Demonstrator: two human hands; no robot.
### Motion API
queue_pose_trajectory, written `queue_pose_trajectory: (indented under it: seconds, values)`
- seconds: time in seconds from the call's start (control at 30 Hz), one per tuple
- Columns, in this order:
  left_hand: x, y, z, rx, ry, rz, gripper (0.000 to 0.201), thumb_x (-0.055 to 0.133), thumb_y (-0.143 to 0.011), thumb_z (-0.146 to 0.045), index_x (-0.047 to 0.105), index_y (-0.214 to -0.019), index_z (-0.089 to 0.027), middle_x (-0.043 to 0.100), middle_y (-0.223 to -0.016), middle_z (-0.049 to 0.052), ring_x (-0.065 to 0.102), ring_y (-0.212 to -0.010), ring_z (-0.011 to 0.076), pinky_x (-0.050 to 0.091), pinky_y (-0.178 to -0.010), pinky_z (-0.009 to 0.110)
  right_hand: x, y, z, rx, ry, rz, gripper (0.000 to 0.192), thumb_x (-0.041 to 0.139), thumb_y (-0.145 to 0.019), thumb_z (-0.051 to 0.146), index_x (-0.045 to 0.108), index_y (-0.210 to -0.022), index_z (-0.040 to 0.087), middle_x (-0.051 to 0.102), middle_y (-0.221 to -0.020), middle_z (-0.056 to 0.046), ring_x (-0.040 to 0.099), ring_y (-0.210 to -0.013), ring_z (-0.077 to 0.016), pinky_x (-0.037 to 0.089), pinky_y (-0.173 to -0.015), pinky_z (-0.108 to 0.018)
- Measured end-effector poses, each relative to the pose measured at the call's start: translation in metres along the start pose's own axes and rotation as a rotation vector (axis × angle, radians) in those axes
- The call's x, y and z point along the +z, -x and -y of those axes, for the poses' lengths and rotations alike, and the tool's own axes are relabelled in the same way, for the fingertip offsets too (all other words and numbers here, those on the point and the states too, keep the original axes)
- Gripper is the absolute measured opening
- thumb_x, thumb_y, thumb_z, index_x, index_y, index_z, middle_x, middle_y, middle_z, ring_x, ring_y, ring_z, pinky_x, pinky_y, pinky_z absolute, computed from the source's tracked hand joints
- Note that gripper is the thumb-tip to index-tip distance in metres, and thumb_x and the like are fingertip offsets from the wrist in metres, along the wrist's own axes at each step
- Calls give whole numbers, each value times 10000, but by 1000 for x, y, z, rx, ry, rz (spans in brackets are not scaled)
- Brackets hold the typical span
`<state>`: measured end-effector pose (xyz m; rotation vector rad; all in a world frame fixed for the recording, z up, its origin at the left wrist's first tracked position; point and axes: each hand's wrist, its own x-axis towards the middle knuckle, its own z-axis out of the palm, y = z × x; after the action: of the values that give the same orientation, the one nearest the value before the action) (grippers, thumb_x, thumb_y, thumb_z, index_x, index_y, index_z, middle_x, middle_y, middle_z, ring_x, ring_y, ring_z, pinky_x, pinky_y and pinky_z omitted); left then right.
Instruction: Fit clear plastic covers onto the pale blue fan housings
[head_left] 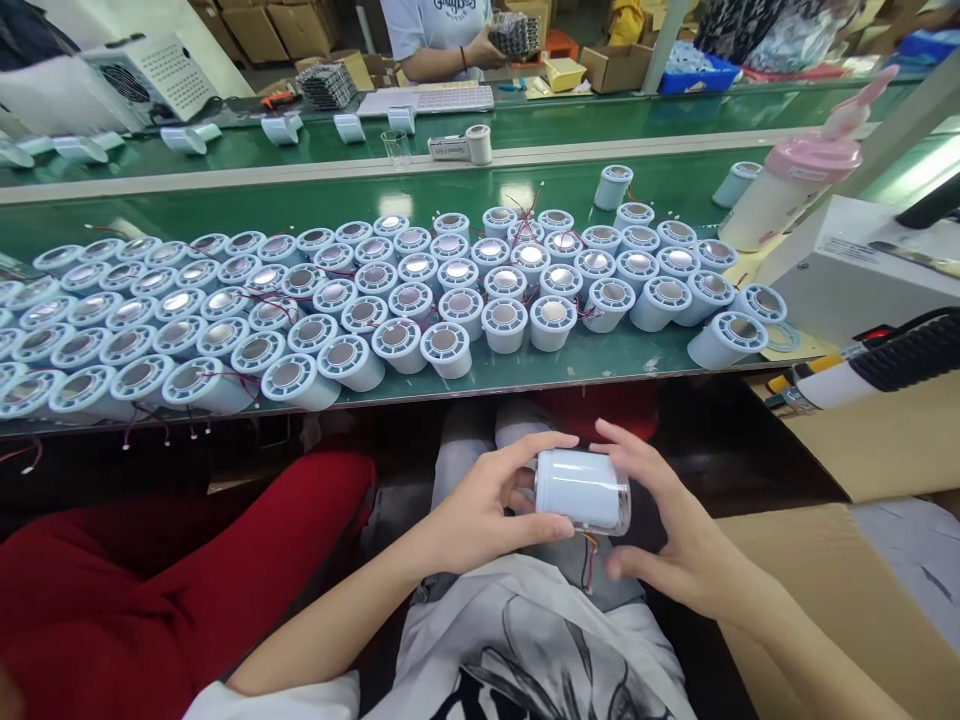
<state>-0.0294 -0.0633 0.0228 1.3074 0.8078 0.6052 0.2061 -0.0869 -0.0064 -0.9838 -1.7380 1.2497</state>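
Above my lap, my left hand (517, 495) grips a light blue plastic cylinder (577, 488) lying on its side. A clear cover shows at the cylinder's right end, and thin red, black and yellow wires hang below it. My right hand (656, 510) is curved around that clear end with thumb and fingers apart; a gap shows by the thumb, and I cannot tell whether the fingertips touch the cylinder. Beyond my hands, rows of similar pale blue cylinders (450, 350) stand on the green bench (525, 375), many with metallic discs on top and thin wires.
A pink-lidded bottle (795, 180) and a white machine (862, 260) stand at the right. An electric screwdriver (862, 375) lies near an open cardboard box (810, 590). Red-clad legs (285, 540) of a neighbour are at my left. Across the bench, a person (442, 45) holds a stack.
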Motion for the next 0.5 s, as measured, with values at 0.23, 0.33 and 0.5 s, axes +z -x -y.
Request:
queue_pose_trajectory:
  seconds: [0.23, 0.33, 0.5]
  values:
    - [-2, -7, -3, 29, -18, 55, 790, 823, -661, -294, 472, -1368, -320, 501, -1381, 87, 541, -1192, 274, 491, -967, 390, -4, 0, 7, 258, -388, 54, 535, 710, -834, 324, 486, -1319, 350, 561, -1334, -62, 574, -1169, -255, 541, -912, -379]
    - [-1, -12, -3, -6, 50, 82, 764, 784, -714, -245, 442, -1393, -317, 501, -1388, 93, 529, -1218, 269, 474, -991, 414, -4, -2, 6, 307, -527, 23, 516, 739, -811, 319, 532, -1280, 373, 623, -1252, -27, 630, -1077, -227, 553, -887, -357]
    - [2, -21, 6, -105, 274, 158, 811, 765, -730, -215, 370, -1432, -305, 580, -1288, 97, 603, -1107, 238, 476, -950, 409, -9, -2, -2, 375, -386, -9, 563, 806, -730, 221, 610, -1240, 359, 700, -1067, 13, 677, -879, -183, 568, -812, -306]
